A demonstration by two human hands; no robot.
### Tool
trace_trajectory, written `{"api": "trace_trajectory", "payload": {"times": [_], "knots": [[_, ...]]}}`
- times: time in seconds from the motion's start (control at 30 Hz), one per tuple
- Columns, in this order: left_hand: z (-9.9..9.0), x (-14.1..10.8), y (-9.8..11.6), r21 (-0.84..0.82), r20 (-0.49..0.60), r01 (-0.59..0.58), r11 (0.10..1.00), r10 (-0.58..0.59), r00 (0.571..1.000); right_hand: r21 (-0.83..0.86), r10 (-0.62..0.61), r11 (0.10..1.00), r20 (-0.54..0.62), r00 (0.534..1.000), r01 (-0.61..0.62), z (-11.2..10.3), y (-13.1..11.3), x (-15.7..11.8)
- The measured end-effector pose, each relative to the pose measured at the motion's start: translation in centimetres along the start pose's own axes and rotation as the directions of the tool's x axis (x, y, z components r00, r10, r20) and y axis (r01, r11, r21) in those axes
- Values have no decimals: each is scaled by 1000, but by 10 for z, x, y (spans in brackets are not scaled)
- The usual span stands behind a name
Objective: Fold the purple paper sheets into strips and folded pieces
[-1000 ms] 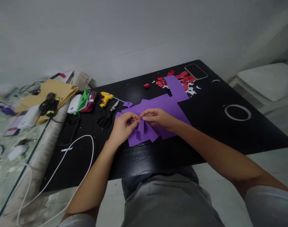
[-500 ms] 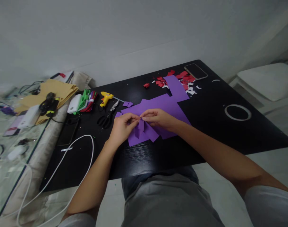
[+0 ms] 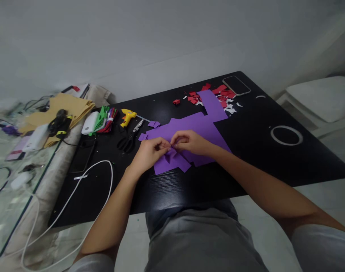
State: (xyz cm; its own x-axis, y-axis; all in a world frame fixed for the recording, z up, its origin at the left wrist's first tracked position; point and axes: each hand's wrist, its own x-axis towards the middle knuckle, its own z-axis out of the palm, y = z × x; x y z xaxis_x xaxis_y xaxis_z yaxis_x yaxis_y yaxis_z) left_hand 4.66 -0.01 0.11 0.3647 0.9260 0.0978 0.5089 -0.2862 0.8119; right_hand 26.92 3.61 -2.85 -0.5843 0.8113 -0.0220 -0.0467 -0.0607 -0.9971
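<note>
A small folded purple paper piece is held just above the purple sheets, near the front edge of the black worktop. It is gripped from both sides. By the left hand, it is pinched between thumb and fingertips, the hand otherwise loosely curled. By the right hand, it is pinched in the same manner, with the fingers bent inward and the tips brought close to those of the left. The exact fold is partly hidden by the fingers.

The purple sheets are laid flat, overlapping, beneath both hands. A purple strip is placed at their far right corner, partly covering red scraps and white scraps. A phone is set beside the red scraps. A small red block is seen apart from them, to the left.

Beyond the left hand, black-handled scissors are found lying with the blades pointed away. Small purple cuttings are noted near the blade tips, and a yellow glue gun just behind the scissors. A banded bundle of coloured material is positioned further left. A white cable is looped across the worktop's left part.
</note>
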Motion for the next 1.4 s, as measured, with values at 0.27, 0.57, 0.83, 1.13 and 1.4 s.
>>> {"api": "trace_trajectory", "payload": {"times": [0.27, 0.57, 0.83, 1.13, 1.4], "knots": [[1, 1, 3, -239, 60, 87, 967, -75, 995, -148, -94, 980, 250, 964, 134, -7, -12, -8], [-1, 0, 6, -387, 184, 169, 906, -104, 977, -140, -67, 985, 231, 971, 101, -5, -9, -8], [-9, -1, 12, -389, 263, 202, 899, -102, 959, -278, -154, 940, 169, 973, 197, 0, -14, -13], [-7, -2, 12, -371, 201, 164, 914, -94, 975, -273, -173, 939, 157, 972, 211, 1, -16, -14], [-6, -3, 12, -359, 177, 140, 923, -80, 981, -247, -115, 958, 133, 984, 145, 1, -17, -14]]}}
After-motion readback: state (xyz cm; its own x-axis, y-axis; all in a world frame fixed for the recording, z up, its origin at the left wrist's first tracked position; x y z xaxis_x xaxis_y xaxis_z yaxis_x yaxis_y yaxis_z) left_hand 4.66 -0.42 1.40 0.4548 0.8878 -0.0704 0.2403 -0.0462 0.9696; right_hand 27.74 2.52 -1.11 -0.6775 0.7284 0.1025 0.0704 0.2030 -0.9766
